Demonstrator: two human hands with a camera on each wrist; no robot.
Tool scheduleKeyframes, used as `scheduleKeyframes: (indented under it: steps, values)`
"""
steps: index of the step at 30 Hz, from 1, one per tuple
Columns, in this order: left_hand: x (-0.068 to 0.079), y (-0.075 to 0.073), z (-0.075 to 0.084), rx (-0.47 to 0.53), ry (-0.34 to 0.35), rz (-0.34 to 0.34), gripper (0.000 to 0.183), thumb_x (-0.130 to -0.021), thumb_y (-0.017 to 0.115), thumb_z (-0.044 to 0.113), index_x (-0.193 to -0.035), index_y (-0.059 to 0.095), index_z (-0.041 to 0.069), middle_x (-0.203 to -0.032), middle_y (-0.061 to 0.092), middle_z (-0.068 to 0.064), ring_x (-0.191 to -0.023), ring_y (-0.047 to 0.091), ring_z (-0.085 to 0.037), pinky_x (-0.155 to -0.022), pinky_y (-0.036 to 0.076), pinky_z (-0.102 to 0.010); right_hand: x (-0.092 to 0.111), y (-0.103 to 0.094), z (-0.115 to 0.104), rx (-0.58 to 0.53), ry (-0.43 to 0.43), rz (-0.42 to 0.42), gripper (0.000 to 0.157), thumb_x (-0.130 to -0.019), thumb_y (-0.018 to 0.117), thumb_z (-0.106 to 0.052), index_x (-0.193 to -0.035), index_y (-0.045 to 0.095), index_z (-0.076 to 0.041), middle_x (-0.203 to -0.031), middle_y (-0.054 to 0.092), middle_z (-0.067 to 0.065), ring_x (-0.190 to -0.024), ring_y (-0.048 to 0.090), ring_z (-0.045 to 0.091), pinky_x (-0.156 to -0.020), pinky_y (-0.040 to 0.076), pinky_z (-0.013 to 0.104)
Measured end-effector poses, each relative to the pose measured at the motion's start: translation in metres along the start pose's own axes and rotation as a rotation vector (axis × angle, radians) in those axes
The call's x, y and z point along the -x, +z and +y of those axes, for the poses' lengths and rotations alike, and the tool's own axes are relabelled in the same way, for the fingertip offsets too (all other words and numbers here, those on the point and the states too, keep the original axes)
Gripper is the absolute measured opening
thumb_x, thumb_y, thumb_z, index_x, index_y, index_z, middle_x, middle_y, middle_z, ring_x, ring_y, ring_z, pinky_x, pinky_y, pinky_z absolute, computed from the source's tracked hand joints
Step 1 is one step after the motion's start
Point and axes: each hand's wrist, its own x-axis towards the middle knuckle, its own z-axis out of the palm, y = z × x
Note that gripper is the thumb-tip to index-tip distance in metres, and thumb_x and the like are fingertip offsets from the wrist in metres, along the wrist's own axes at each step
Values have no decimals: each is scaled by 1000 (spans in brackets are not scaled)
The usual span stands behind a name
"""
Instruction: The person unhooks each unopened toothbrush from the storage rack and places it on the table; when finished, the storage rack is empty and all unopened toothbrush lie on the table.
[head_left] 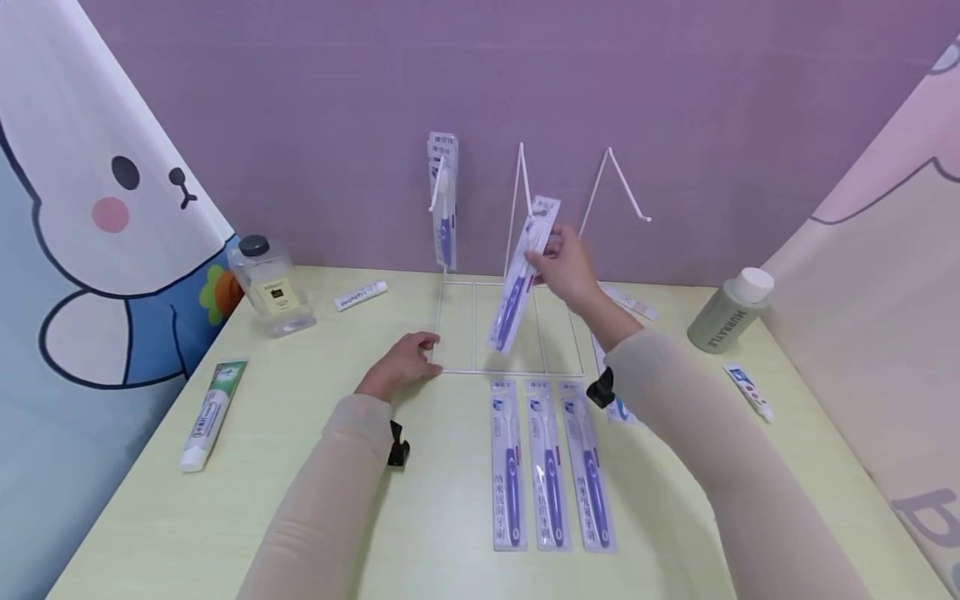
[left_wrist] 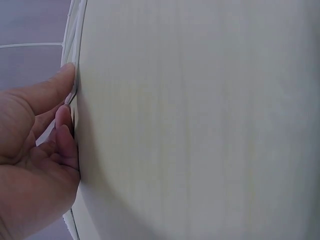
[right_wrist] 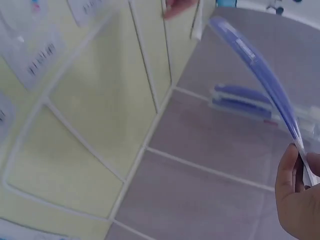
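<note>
Between the thumb and fingers of my right hand (head_left: 570, 271) is a purple toothbrush in a clear-and-white package (head_left: 517, 292). Tilted, it has its upper end at the tip of the middle hook of a white wire display rack (head_left: 474, 329). My left hand (head_left: 401, 362) grips the rack's base wire at the front left corner, thumb on one side and fingers curled on the other in the left wrist view. From the left hook hang packaged toothbrushes (head_left: 445, 225), one behind another. The right hook (head_left: 615, 157) carries nothing. Three more packaged toothbrushes (head_left: 549, 483) lie side by side before the rack.
At the left are a clear black-capped bottle (head_left: 273, 292), a small white tube (head_left: 361, 296) and a green-and-white toothpaste tube (head_left: 213, 417). A green bottle (head_left: 729, 312) and another small tube (head_left: 748, 392) stand right. Further packages (head_left: 630, 302) lie partly hidden by my right arm.
</note>
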Motion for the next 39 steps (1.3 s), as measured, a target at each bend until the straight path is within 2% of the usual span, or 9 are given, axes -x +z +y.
scheduleKeyframes:
  steps: [6,13,17,21,25,32,39]
  values:
    - [1,-1,2,2,-1,-1,58,-79,69,9,-131,44,10,-118,43,-6,-102,44,-23,-89,37,-36,33,21,26,-44,118,-133,53,-85,56,5,-130,28,0,-103,56,23,-78,60,32,-64,53,37]
    - [3,1,1,12,7,-7,58,-79,69,8,-131,44,9,-119,44,-7,-103,44,-24,-89,37,-36,68,49,55,-64,243,-236,55,-85,55,6,-131,26,-2,-99,55,24,-75,61,32,-62,53,38]
    - [4,1,2,19,5,-6,60,-78,69,8,-132,43,10,-121,43,-7,-104,44,-24,-90,37,-37,89,61,60,-17,307,-305,57,-85,56,3,-133,25,-4,-97,56,21,-72,61,28,-62,52,36]
    - [5,-1,4,15,-2,-5,60,-78,69,8,-132,43,11,-123,43,-7,-105,44,-25,-91,37,-38,103,71,65,74,333,-371,59,-85,59,-1,-134,26,-4,-95,58,18,-69,61,26,-63,52,37]
    - [5,-2,4,13,-6,-5,60,-79,69,9,-132,42,11,-123,43,-7,-106,44,-25,-92,37,-38,110,81,77,84,385,-435,59,-83,59,2,-132,26,-3,-89,58,17,-64,61,26,-61,52,38]
    - [4,-1,6,8,-16,-1,60,-79,69,8,-132,43,11,-123,43,-8,-106,44,-25,-91,37,-38,119,91,80,55,464,-515,63,-79,56,13,-131,23,2,-79,59,21,-54,60,27,-58,53,40]
    - [4,-1,5,7,-11,-5,60,-79,69,7,-132,43,10,-123,44,-8,-105,45,-25,-90,37,-38,126,94,80,161,495,-538,70,-78,58,10,-136,19,5,-73,60,21,-57,62,29,-58,53,36]
